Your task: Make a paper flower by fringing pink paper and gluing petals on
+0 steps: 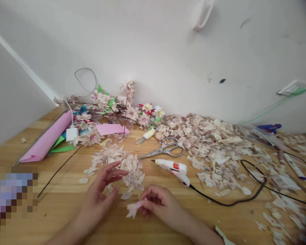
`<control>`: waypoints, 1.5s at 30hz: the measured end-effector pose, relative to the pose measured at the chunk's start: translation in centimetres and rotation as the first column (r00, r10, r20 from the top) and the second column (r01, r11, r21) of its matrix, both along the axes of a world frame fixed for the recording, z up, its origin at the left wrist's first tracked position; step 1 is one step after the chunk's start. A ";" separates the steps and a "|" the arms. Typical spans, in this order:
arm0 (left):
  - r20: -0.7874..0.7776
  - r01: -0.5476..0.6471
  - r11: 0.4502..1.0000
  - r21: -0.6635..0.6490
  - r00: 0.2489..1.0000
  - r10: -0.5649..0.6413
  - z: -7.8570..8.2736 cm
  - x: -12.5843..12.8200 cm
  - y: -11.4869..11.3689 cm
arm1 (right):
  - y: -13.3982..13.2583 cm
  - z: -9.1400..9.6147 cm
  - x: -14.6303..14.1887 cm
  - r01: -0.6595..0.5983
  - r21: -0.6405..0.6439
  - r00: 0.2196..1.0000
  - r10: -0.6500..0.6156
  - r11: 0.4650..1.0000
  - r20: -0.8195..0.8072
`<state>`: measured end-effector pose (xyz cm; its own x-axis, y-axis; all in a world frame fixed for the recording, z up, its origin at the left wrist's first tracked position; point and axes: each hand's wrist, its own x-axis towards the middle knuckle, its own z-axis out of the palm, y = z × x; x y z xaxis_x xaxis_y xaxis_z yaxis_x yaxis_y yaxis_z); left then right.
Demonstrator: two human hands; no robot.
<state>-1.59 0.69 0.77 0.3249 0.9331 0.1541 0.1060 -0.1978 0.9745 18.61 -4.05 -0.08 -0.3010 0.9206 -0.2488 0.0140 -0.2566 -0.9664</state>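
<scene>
My right hand [156, 204] pinches a small, partly made flower [132, 209] with whitish petals and a bit of pink at its base. To its left, my left hand [104, 187] hovers with fingers apart and holds nothing. Just beyond that hand lies a loose heap of pale, papery petals [122, 161], some spilling towards my right hand. A white glue gun [172, 166] rests on its side past my right hand, its black cord trailing right. Grey-handled scissors [165, 149] lie behind it, their blades pointing left.
Finished flowers on stems [107, 105] lean at the back left beside a pink paper roll [49, 136] and a white charger [71, 133]. A knife [148, 135] lies near a large pile of papery skins [209, 136]. A blue glue gun [270, 128] and a marker [294, 165] are at right.
</scene>
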 end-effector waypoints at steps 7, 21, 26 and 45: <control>0.204 0.008 0.811 -0.585 0.969 0.138 0.5 0.5 1.3 | -0.3 0.6 0.2 -0.193 0.444 0.782 -0.136 0.875 0.608; 0.242 0.144 0.629 -0.764 0.968 0.073 0.3 2.5 -0.2 | -0.1 1.4 0.6 -0.399 0.749 0.676 -0.382 0.529 0.630; 0.273 0.176 0.617 -0.767 0.960 0.066 0.5 2.5 -0.3 | 0.1 1.7 0.3 -0.439 0.763 0.651 -0.417 0.475 0.634; 0.340 0.174 0.612 -0.772 0.926 0.165 2.2 1.5 0.2 | 0.1 2.3 1.8 -0.299 0.875 0.670 -0.569 0.381 0.477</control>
<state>-0.12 0.87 2.97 0.4114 0.7438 -0.5268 -0.2629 0.6503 0.7128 20.45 -3.97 2.23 -0.3084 0.7032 0.6407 0.7425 0.5989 -0.3000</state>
